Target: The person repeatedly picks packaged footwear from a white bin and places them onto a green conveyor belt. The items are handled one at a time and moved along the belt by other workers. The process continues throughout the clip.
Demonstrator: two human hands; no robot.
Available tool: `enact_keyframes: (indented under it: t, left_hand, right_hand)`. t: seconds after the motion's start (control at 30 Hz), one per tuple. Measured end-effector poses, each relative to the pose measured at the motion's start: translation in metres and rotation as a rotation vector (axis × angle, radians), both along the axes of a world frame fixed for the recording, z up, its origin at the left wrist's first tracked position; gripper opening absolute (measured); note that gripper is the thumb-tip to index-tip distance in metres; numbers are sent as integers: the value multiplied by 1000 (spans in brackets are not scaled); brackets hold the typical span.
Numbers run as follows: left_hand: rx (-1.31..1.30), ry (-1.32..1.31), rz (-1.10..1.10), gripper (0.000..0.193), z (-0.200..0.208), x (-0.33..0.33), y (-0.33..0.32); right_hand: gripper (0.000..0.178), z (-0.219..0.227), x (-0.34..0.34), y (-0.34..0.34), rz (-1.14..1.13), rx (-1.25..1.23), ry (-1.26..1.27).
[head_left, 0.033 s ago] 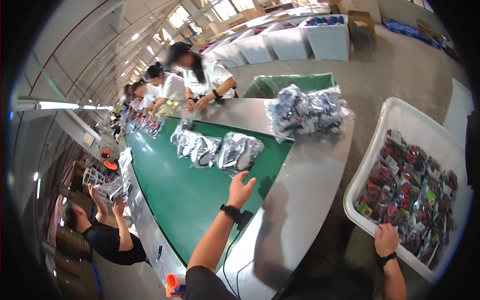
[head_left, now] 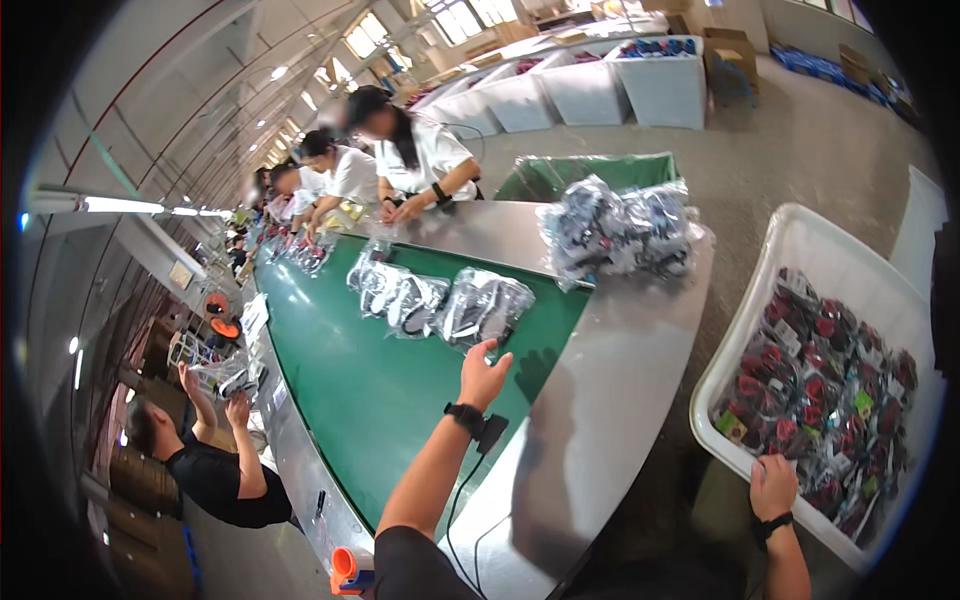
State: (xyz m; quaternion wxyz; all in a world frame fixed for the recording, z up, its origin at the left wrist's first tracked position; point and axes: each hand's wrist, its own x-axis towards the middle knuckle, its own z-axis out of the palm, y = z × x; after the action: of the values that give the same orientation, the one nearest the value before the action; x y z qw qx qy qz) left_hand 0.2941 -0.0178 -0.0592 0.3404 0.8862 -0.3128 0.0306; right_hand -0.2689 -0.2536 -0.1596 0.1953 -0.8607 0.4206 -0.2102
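Note:
My left hand (head_left: 487,376) reaches over the green conveyor belt (head_left: 390,420), fingers stretched and apart. Its fingertips are at the near edge of a clear plastic bag (head_left: 485,308) of grey and white shoe-like items; whether they touch cannot be told. Similar clear bags (head_left: 402,298) lie just left of it on the belt. My right hand (head_left: 773,485) is closed over the near rim of a large white bin (head_left: 702,420). Inside that bin are many clear bags (head_left: 815,400) of dark and red items.
Bulky bagged items (head_left: 620,230) are piled on the metal table edge (head_left: 620,390), before a green lined bin (head_left: 585,178). Co-workers (head_left: 425,160) stand along the belt's far side; another person (head_left: 215,470) is at left. An orange holder (head_left: 350,568) sits nearby.
The whole view has shifted slightly. My left hand stays by the bag and my right hand stays on the bin rim.

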Motion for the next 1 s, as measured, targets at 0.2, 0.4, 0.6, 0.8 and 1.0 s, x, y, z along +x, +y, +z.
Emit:
enact_keyframes:
  t: [0.2,0.4,0.6,0.8,1.0]
  left_hand:
    - [248,-122,137,79,-31,92,-23]
    - [252,-121,65,91,-65,59,-24]
    - [166,-115,-81,92,-66,-17,5]
    - [-1,395,-60,69,-58,-29,21]
    - [-333,-60,287,41,-47,29,33]
  right_hand:
    - [21,-4,-1,0,-13,-15,1]
    - [19,0,2,1,-12,-51,1]
    - [19,2,4,3,-24,-48,-2]
    - [18,3,2,1,4,-45,-30]
    - [20,2,0,2,-11,-52,7]
